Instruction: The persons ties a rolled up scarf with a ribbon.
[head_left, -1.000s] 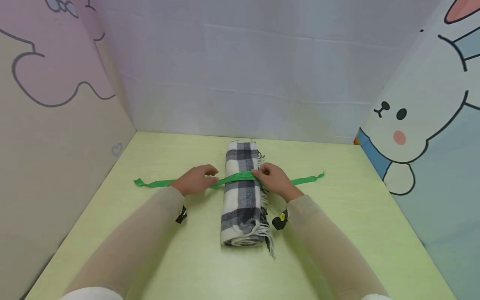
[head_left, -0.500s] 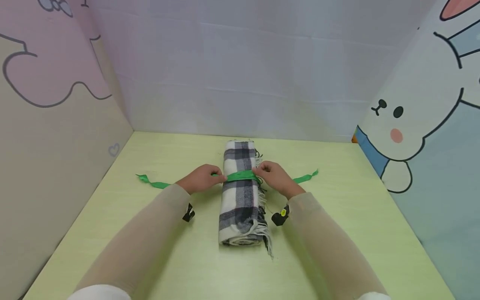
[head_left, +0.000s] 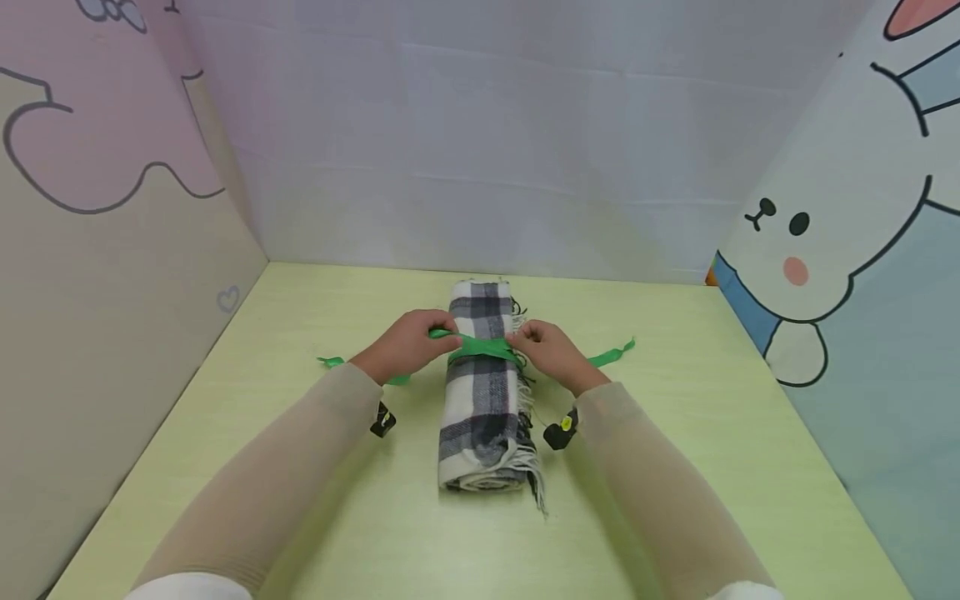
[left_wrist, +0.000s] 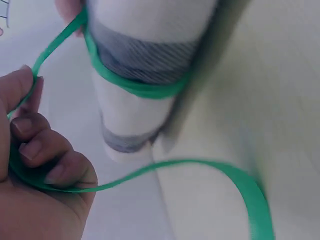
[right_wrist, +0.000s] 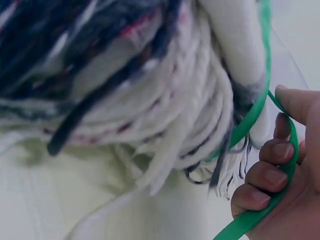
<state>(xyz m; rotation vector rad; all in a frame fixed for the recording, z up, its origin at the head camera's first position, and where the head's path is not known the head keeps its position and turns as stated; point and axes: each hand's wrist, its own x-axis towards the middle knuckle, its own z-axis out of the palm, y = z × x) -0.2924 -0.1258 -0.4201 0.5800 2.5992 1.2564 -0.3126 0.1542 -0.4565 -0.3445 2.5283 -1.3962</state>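
A rolled plaid blanket point(head_left: 480, 408), white and grey with a fringe along its right side, lies lengthwise on the table. Around its middle runs a green ribbon point(head_left: 486, 347). My left hand point(head_left: 408, 343) pinches the ribbon between thumb and forefinger at the roll's left edge; in the left wrist view the ribbon also passes under the other curled fingers point(left_wrist: 50, 150). On the right edge my right hand point(head_left: 551, 354) pinches the ribbon too, its loose length crossing the palm in the right wrist view. The fringe point(right_wrist: 185, 100) hangs close beside that hand.
The pale yellow table point(head_left: 480, 542) meets a white back wall point(head_left: 480, 167). Cartoon-printed side walls stand left and right. One ribbon end point(head_left: 615, 353) lies out to the right, the other point(head_left: 330, 362) behind the left wrist.
My left hand has moved right and up to the roll, taking hold of the ribbon and lifting it. The left ribbon end has been drawn inward. My right hand stays about where it was.
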